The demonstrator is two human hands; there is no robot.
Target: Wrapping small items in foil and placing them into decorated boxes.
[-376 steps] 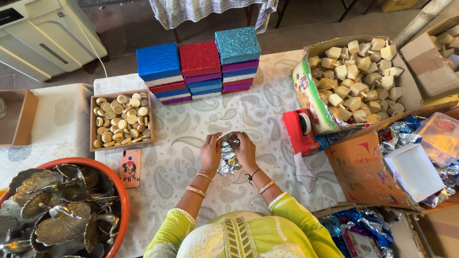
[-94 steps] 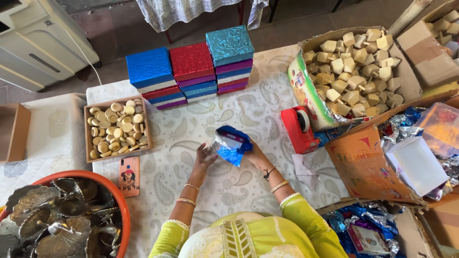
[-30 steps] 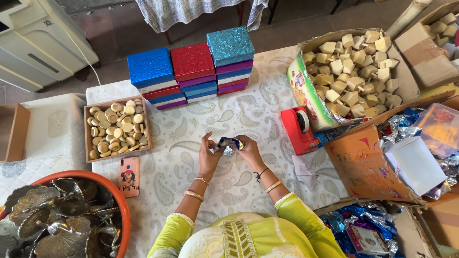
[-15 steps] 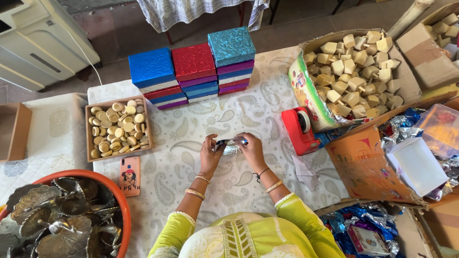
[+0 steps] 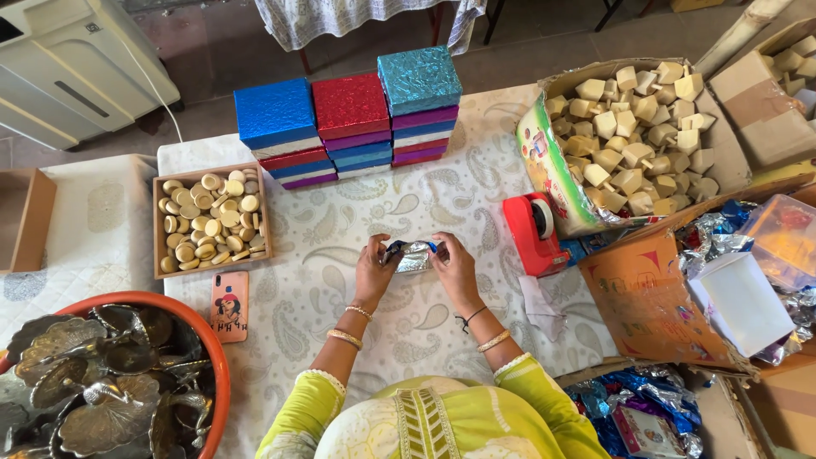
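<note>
A small parcel in blue and silver foil (image 5: 410, 255) rests on the patterned white tablecloth (image 5: 340, 221) in front of me. My left hand (image 5: 374, 270) pinches its left end and my right hand (image 5: 453, 266) presses its right end. The foil is folded tight around whatever is inside, which is hidden. A red tape dispenser (image 5: 531, 231) stands just right of my right hand.
Stacks of foil-covered boxes (image 5: 350, 123) stand at the back. A wooden tray of round pale pieces (image 5: 211, 223) and a phone (image 5: 229, 304) lie left. An orange tub of metal leaf dishes (image 5: 110, 378) is near left. Cartons of pale blocks (image 5: 633, 136) and foil sheets (image 5: 722, 246) crowd the right.
A loose blue foil sheet held up three seconds ago is now folded down around the parcel. Both hands have moved to its two ends over the last second.
</note>
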